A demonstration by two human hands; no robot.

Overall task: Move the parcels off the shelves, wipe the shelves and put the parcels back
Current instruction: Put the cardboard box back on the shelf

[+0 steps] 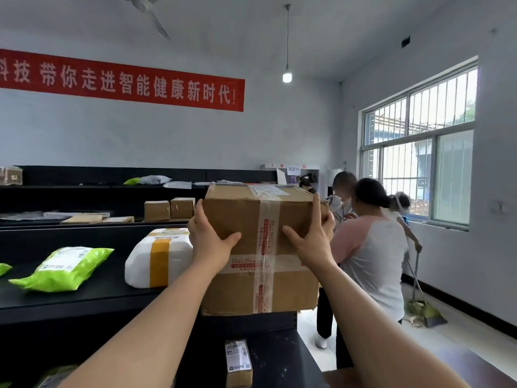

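A large taped cardboard box (260, 284) rests on the right end of the top black shelf (84, 298). My left hand (209, 245) grips its left side and my right hand (310, 239) grips its right side, thumbs across the front face. To the left of the box a white parcel with a yellow band (156, 259) lies on the same shelf. Further left lies a green mailer bag (61, 270). A small brown parcel with a label (237, 362) sits on the lower shelf (279, 359) beneath the box.
Two small cardboard boxes (167, 210) and flat parcels lie on the shelving behind. Soft bags (156, 180) sit on the far top shelf. Several people (369, 261) stand close on the right in the aisle; a broom and dustpan (425, 309) rest near the window wall.
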